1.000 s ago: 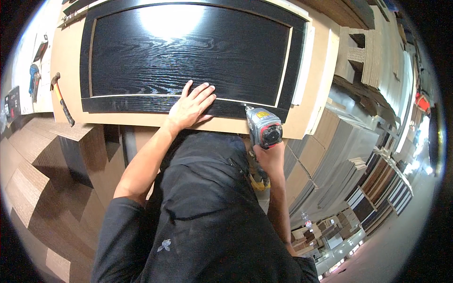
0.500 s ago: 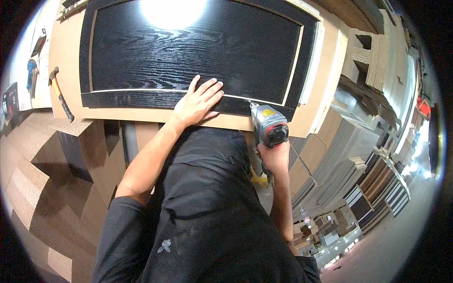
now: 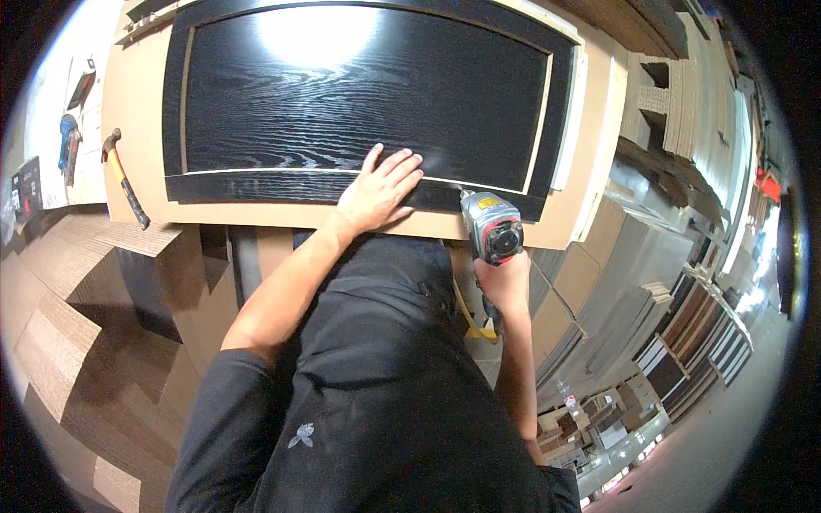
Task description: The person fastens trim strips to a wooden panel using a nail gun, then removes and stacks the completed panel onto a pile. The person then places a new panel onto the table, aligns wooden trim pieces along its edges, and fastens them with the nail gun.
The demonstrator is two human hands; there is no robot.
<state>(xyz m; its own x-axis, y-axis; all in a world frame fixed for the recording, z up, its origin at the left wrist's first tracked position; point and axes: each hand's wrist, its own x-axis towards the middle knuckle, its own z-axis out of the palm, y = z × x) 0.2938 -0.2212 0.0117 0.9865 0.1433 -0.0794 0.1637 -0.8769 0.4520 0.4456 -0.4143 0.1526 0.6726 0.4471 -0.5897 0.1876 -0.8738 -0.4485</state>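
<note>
The door panel [image 3: 359, 94] lies on the workbench [image 3: 141, 111]. The hammer [image 3: 124, 178] lies left of it, and further left probably some small tools [image 3: 68, 147].

Most of my counter [image 3: 145, 128] is covered by the black door panel [image 3: 359, 94], leaving only tan strips along its left and near edges. A hammer [image 3: 124, 175] lies across the left strip. Stacked boards [image 3: 676, 103] crowd the frame's upper right.
</note>
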